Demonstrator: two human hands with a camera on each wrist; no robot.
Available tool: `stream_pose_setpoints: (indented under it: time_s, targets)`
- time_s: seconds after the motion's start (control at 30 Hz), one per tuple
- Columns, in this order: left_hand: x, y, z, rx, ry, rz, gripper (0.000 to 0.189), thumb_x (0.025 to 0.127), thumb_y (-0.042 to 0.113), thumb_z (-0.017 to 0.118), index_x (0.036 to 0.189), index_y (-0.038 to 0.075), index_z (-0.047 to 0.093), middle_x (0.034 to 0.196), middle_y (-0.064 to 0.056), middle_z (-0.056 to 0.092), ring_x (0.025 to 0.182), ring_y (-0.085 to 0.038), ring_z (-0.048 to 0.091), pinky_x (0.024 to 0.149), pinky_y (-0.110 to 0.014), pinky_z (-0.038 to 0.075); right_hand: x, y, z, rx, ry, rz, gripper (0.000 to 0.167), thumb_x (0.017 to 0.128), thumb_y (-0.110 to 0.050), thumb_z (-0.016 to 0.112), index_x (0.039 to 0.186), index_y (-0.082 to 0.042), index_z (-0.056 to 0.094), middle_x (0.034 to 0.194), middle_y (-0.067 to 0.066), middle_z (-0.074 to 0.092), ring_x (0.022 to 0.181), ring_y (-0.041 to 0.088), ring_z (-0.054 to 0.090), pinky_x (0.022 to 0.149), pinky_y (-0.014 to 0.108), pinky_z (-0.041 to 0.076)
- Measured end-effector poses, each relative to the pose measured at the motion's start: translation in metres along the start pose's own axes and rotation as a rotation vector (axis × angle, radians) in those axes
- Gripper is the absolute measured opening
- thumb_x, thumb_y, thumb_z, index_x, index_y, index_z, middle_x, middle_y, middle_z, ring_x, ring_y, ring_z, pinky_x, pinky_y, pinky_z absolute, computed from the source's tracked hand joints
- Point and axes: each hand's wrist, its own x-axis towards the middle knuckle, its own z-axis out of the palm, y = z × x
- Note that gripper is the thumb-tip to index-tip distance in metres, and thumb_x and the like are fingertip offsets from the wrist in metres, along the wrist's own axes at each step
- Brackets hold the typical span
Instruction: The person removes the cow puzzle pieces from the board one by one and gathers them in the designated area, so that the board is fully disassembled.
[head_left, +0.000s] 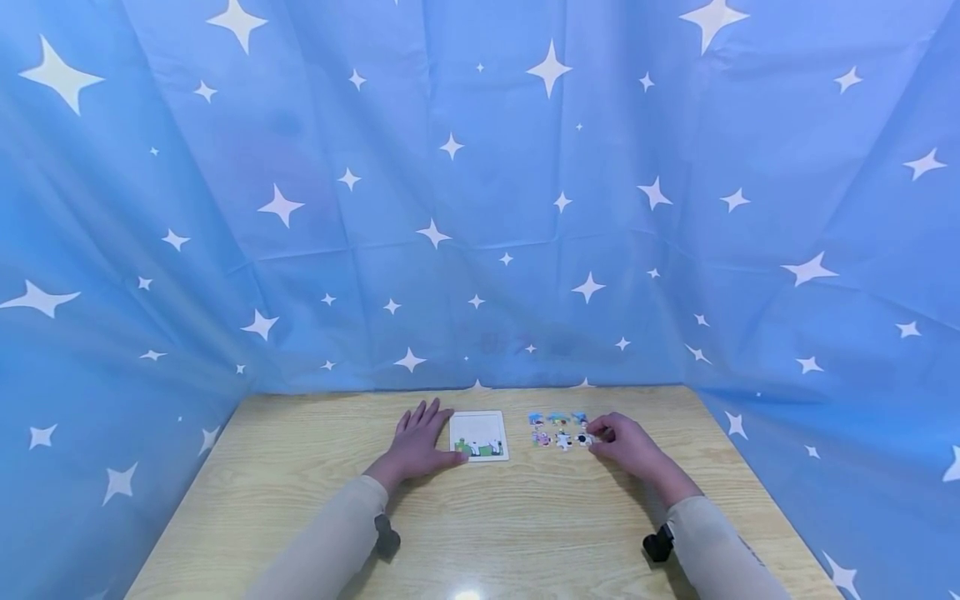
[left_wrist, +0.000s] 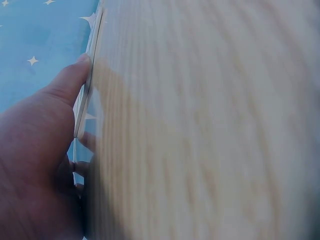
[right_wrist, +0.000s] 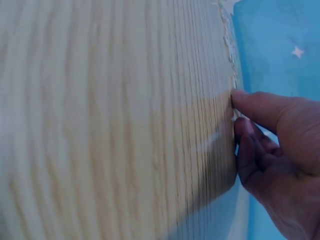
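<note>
A square white puzzle board (head_left: 477, 422) lies on the table, with a strip of green and white picture pieces (head_left: 480, 447) along its near side. My left hand (head_left: 420, 442) rests at the board's left edge, fingers spread, its thumb (left_wrist: 75, 80) against the near corner. Right of the board, loose jigsaw pieces (head_left: 562, 439) lie in two rows, blue ones behind. At the right end of the near row, my right hand (head_left: 628, 446) pinches a black-and-white puzzle piece (head_left: 582, 439) between thumb and curled fingers. In the right wrist view, the hand (right_wrist: 295, 145) mostly hides that piece.
The pale wooden table (head_left: 495, 525) ends at a blue curtain (head_left: 480, 275) with white stars, which hangs behind it and along both sides. Black wrist devices (head_left: 658, 543) are strapped at both sleeves.
</note>
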Motion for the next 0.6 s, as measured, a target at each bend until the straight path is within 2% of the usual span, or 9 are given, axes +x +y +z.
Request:
stream_pose_setpoints:
  time_s: [0.17,0.33,0.43,0.6]
  targets:
    - [0.0,0.001,-0.001,-0.016,0.002,0.007,0.106,0.091,0.079,0.072,0.173,0.02,0.039,0.184,-0.015,0.017,0.17,-0.042,0.007,0.133,-0.065,0.003,-0.001,-0.001,0.002,0.013,0.028,-0.02,0.028,0.099,-0.009,0.084,0.124,0.0,0.075,0.12,0.014,0.069,0.106,0.027,0.067,0.09,0.043,0.059]
    - [0.0,0.001,0.0,-0.025,0.006,0.012,0.107,0.091,0.08,0.072,0.173,0.019,0.04,0.184,-0.015,0.018,0.17,-0.042,0.007,0.133,-0.066,0.003,0.0,-0.006,0.009,0.026,0.084,-0.056,0.023,0.101,-0.01,0.083,0.12,-0.001,0.076,0.118,0.012,0.068,0.093,0.02,0.064,0.076,0.033,0.056]
    - [0.0,0.0,0.0,-0.014,0.01,0.014,0.108,0.09,0.081,0.071,0.173,0.019,0.039,0.184,-0.015,0.018,0.17,-0.042,0.007,0.133,-0.066,0.003,0.002,-0.017,0.013,0.057,0.094,-0.086,0.021,0.103,-0.009,0.08,0.121,0.001,0.075,0.116,0.014,0.067,0.086,0.019,0.063,0.069,0.031,0.056]
    - [0.0,-0.003,0.001,-0.003,0.022,0.028,0.11,0.089,0.082,0.072,0.173,0.019,0.04,0.183,-0.017,0.02,0.169,-0.044,0.009,0.133,-0.067,0.005,0.007,-0.041,0.025,0.115,0.057,-0.107,0.024,0.104,-0.008,0.078,0.125,0.003,0.073,0.114,0.013,0.068,0.084,0.018,0.064,0.067,0.031,0.057]
